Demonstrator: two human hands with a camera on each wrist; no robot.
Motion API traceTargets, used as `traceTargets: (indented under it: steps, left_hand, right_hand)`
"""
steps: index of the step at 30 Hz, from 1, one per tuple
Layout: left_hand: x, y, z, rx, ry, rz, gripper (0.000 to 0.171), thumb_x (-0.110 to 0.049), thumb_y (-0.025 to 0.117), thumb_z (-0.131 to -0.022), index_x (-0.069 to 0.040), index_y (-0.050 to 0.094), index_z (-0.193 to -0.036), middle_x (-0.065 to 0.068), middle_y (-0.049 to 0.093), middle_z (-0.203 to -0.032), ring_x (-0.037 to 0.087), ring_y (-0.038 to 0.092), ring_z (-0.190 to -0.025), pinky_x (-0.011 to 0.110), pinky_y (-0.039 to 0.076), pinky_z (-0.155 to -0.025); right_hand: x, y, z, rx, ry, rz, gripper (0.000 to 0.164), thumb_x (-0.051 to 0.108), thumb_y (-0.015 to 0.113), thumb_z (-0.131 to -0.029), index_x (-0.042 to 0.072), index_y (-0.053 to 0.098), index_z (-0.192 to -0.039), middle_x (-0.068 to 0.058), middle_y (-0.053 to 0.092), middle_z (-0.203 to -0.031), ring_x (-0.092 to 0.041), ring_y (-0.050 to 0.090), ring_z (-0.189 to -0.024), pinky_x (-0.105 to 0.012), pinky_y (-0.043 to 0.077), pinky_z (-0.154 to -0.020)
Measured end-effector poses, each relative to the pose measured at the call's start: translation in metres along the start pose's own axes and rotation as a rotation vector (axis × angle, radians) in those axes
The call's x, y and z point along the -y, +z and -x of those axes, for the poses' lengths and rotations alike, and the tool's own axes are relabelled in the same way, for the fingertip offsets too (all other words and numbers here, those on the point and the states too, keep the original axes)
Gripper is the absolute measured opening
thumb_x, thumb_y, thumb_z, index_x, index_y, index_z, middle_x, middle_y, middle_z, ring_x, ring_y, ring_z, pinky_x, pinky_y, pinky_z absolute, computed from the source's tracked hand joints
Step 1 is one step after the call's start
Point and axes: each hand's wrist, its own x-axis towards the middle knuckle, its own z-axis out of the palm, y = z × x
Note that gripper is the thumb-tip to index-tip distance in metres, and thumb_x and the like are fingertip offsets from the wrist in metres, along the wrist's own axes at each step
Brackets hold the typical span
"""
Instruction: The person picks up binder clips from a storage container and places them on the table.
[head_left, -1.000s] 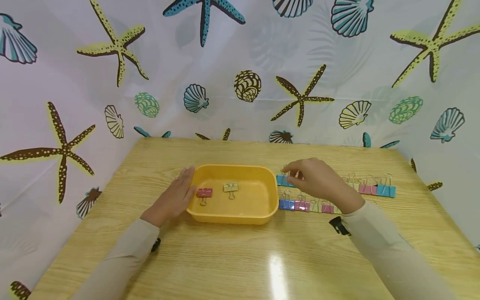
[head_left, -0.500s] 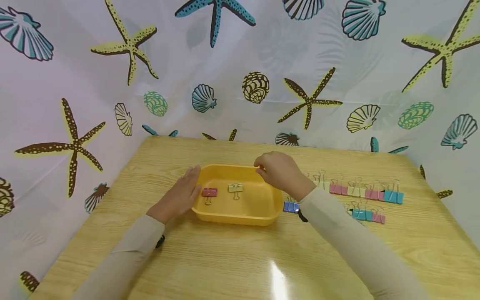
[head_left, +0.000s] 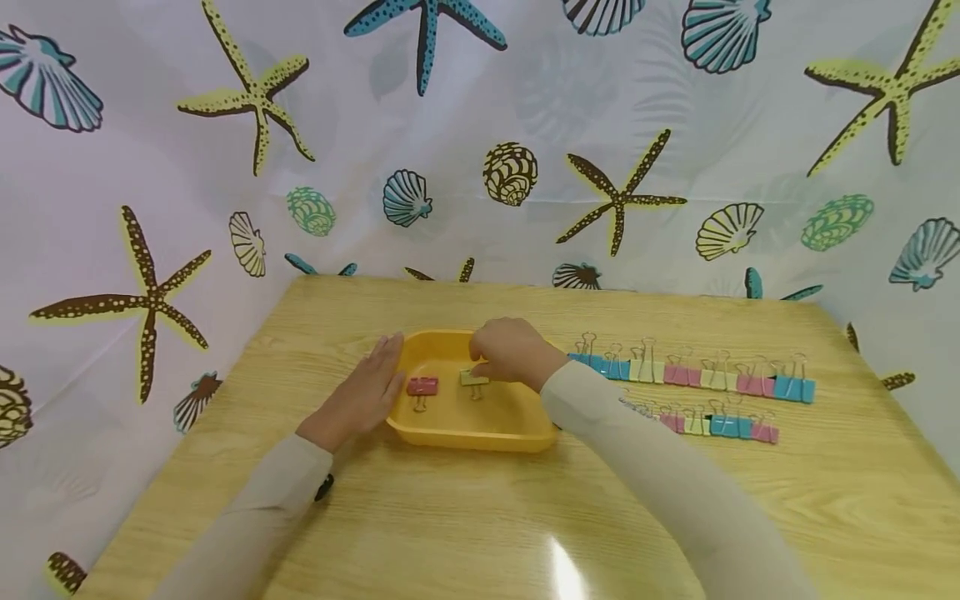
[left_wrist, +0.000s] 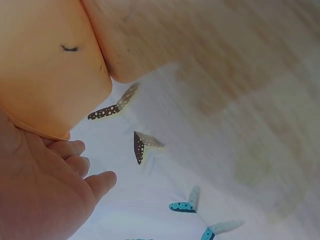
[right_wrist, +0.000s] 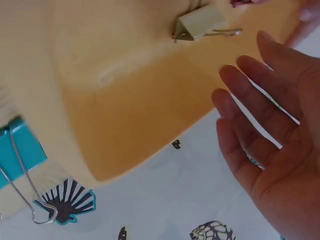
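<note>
A yellow-orange plastic tray (head_left: 472, 442) sits on the wooden table. Inside it lie a red-pink binder clip (head_left: 422, 386) at the left and a pale yellow binder clip (head_left: 472, 378) near the middle. My left hand (head_left: 360, 392) rests along the tray's left side with straight fingers. Over the tray, my right hand (head_left: 513, 350) reaches in from the right, its fingertips close to the yellow clip. From the right wrist view, the fingers of the right hand (right_wrist: 285, 130) are spread and relaxed, a little apart from the yellow clip (right_wrist: 200, 22), with nothing held.
Right of the tray stands a rear row of blue, yellow and pink binder clips (head_left: 682, 373). A nearer row of clips (head_left: 731, 427) is partly hidden by my right sleeve. A patterned cloth (head_left: 450, 233) hangs behind the table.
My right hand has moved left, from the rear row's left end to over the tray. My left hand has stayed at the tray's side. The head view has shifted slightly.
</note>
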Motion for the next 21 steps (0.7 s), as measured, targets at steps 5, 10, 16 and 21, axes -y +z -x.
traceTargets:
  steps: [5, 10, 16, 21]
  left_hand:
    - [0.0, 0.002, 0.002, 0.005, -0.006, -0.003, 0.061, -0.025, 0.03, -0.106, 0.002, 0.002, -0.153, 0.018, 0.007, -0.16, 0.034, 0.004, -0.147, 0.057, 0.013, -0.115]
    - [-0.002, 0.001, 0.002, -0.001, 0.008, 0.02, 0.061, -0.024, 0.031, -0.105, 0.003, 0.004, -0.153, 0.02, 0.009, -0.159, 0.035, 0.004, -0.147, 0.058, 0.013, -0.114]
    - [-0.001, 0.002, 0.001, -0.004, 0.006, 0.011, 0.06, -0.023, 0.031, -0.106, 0.003, 0.004, -0.153, 0.02, 0.008, -0.159, 0.035, 0.004, -0.147, 0.058, 0.013, -0.115]
    - [-0.001, 0.001, 0.002, -0.002, 0.003, 0.012, 0.06, -0.024, 0.031, -0.106, 0.002, 0.004, -0.153, 0.019, 0.009, -0.159, 0.035, 0.005, -0.147, 0.058, 0.013, -0.115]
  right_hand:
    - [0.01, 0.004, -0.009, 0.036, 0.004, 0.067, 0.016, 0.031, 0.071, -0.088, 0.016, 0.074, -0.093, 0.003, 0.071, -0.094, -0.016, 0.065, -0.083, -0.032, 0.055, -0.075]
    - [0.019, 0.007, -0.016, 0.09, 0.025, 0.133, 0.013, 0.029, 0.072, -0.087, 0.017, 0.07, -0.082, 0.004, 0.067, -0.081, -0.012, 0.057, -0.069, -0.03, 0.053, -0.067]
    - [0.026, 0.009, -0.021, 0.12, 0.062, 0.214, 0.007, 0.023, 0.069, -0.089, 0.016, 0.069, -0.088, 0.001, 0.066, -0.084, -0.012, 0.053, -0.067, -0.032, 0.055, -0.068]
    - [0.027, 0.009, -0.022, 0.119, 0.064, 0.209, 0.003, 0.011, 0.067, -0.09, 0.014, 0.069, -0.089, 0.0, 0.067, -0.083, -0.012, 0.05, -0.065, -0.03, 0.054, -0.064]
